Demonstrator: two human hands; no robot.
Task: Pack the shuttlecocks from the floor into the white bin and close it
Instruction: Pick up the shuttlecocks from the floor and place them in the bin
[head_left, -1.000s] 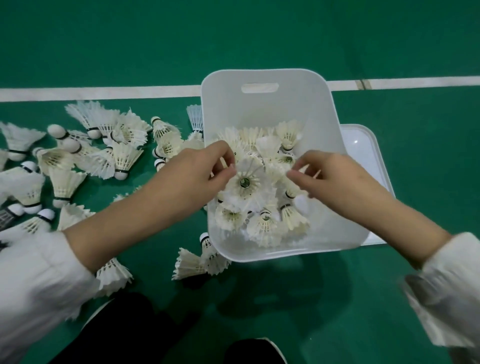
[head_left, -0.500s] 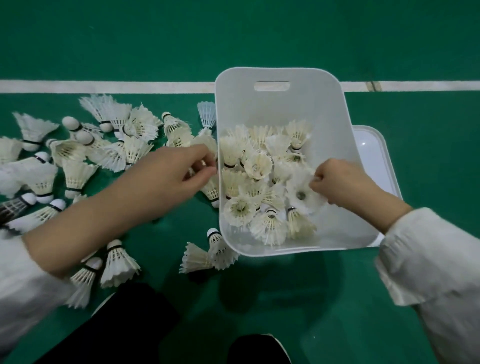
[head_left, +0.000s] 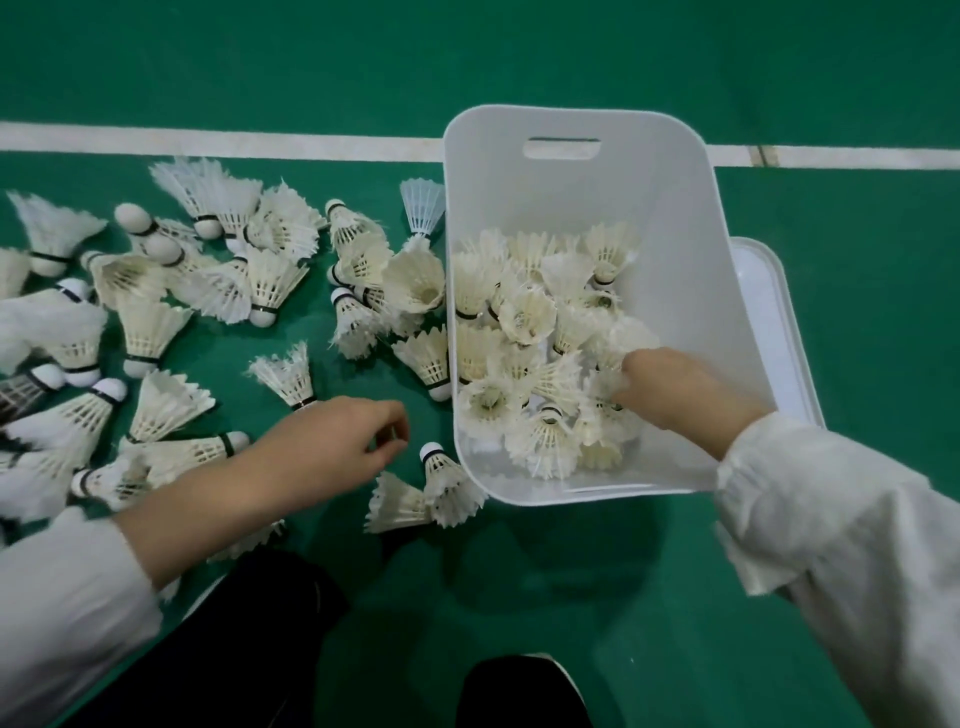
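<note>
The white bin (head_left: 691, 270) stands on the green floor, tilted towards me, with several feathered shuttlecocks (head_left: 524, 322) heaped inside. My right hand (head_left: 675, 389) reaches into the bin from the right, its fingertips closed in the feathers of a shuttlecock (head_left: 602, 395) on the heap. Many more shuttlecocks (head_left: 234, 280) lie scattered on the floor to the bin's left. My left hand (head_left: 332, 447) hovers low over the floor with loosely curled fingers and nothing in it. It is just left of two shuttlecocks (head_left: 426, 493) by the bin's near corner.
The bin's white lid (head_left: 779, 322) lies flat on the floor, partly under the bin's right side. A white court line (head_left: 208, 140) runs across behind the pile. My dark trouser legs (head_left: 234, 649) fill the bottom of the view.
My left hand has come out of the bin and moved down-left over the floor. My right hand has sunk deeper into the bin with its shuttlecock.
</note>
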